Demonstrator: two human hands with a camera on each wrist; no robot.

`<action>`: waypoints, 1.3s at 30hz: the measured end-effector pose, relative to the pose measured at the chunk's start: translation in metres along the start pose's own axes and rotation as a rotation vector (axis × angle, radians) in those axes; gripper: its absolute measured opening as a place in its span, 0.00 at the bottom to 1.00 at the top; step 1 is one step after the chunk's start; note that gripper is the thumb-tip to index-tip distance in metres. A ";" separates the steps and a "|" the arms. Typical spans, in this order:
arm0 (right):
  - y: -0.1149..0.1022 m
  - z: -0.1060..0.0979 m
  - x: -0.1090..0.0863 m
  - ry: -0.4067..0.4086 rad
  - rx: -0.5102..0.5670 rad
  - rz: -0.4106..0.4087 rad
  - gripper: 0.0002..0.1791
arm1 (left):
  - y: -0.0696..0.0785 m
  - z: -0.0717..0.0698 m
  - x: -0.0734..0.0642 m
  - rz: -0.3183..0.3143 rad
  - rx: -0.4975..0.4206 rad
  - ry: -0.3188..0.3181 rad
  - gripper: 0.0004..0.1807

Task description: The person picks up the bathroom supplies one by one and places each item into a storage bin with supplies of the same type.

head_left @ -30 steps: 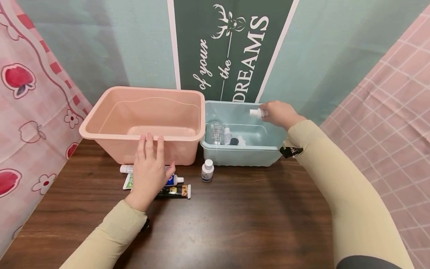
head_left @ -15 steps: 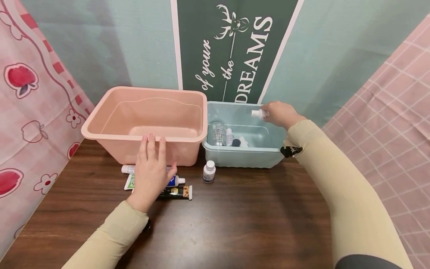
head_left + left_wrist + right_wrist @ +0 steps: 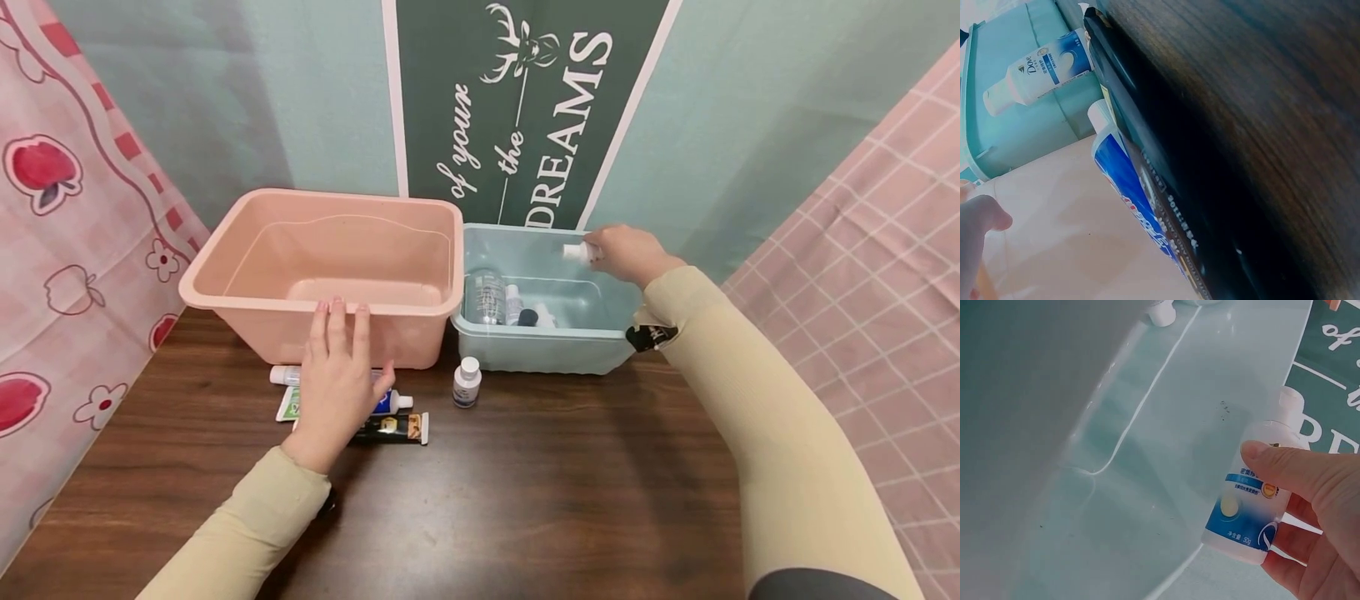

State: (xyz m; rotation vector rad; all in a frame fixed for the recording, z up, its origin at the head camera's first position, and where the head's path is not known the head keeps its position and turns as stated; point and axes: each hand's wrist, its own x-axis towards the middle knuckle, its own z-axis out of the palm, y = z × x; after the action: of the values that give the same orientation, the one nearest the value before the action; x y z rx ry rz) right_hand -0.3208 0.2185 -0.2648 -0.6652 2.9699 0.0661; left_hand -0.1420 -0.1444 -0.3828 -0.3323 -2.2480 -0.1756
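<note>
My right hand grips a small white bottle with a blue label, over the back right part of the blue bin. In the right wrist view the thumb lies across the bottle's front and the fingers are behind it. My left hand is stretched out, fingertips at the front rim of the pink bin. Under and around that hand lie a black toothpaste tube, a blue toothpaste tube, a green-and-white tube and a white-capped tube, all partly hidden by it.
Another small white bottle stands upright in front of the gap between the bins. Inside the blue bin's left end lie a clear bottle, a small white bottle and a black-capped item. Curtains flank the brown table.
The view has shifted slightly. Both hands keep their places, the right with the small white bottle over the blue bin, the left at the pink bin's rim.
</note>
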 end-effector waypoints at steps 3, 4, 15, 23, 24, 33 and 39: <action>0.000 -0.001 -0.001 0.007 -0.010 -0.002 0.22 | 0.000 0.000 0.000 0.002 -0.005 -0.007 0.46; 0.000 -0.001 -0.001 0.011 -0.014 0.001 0.22 | 0.000 0.001 -0.001 0.003 -0.004 -0.010 0.46; 0.003 -0.002 -0.007 0.001 -0.019 0.022 0.24 | 0.002 0.002 -0.002 0.008 -0.010 -0.016 0.46; 0.002 -0.004 -0.010 -0.010 0.007 0.006 0.25 | 0.002 0.002 -0.001 -0.002 -0.017 0.000 0.47; 0.001 -0.004 -0.011 -0.011 0.007 0.004 0.24 | 0.002 0.002 -0.002 -0.005 -0.017 0.000 0.47; -0.003 -0.001 -0.019 -0.023 0.008 -0.018 0.24 | 0.001 0.002 -0.002 -0.014 -0.015 -0.010 0.47; -0.005 0.001 -0.027 -0.028 0.010 -0.028 0.24 | 0.000 0.002 -0.002 -0.004 -0.018 -0.006 0.47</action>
State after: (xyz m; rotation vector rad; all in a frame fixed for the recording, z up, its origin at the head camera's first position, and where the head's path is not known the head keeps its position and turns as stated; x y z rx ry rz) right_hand -0.2939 0.2252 -0.2626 -0.6990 2.9316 0.0580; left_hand -0.1421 -0.1440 -0.3855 -0.3384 -2.2544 -0.1979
